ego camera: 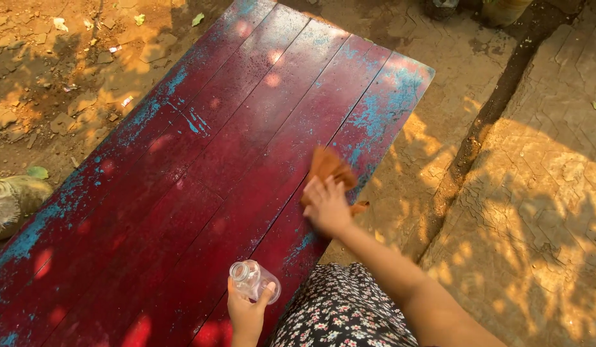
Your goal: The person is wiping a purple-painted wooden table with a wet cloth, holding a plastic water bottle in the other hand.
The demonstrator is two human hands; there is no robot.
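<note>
Head view, looking down: right hand pressed flat on a brown cloth near the right edge of the worktop; fingers spread over the cloth rather than curled round it, palm bearing down; hand slightly blurred; left hand low in the frame, fingers closed about a small clear bottle, held tilted just above the near end of the worktop, its neck pointing up and left; whether it is capped or holds any liquid cannot be told. Worktop is long boards painted dark red, the paint worn through to blue along both long edges and at the far right corner; surface looks faintly glossy in the middle boards, dappled with sun spots; judging by this, the wiping seems partway along, with the cloth at the right-hand boards and the far end and left edge looking no different from the rest, so progress is hard to fix. Flowered dark garment at the bottom; bare earth to the left, paved ground to the right.
</note>
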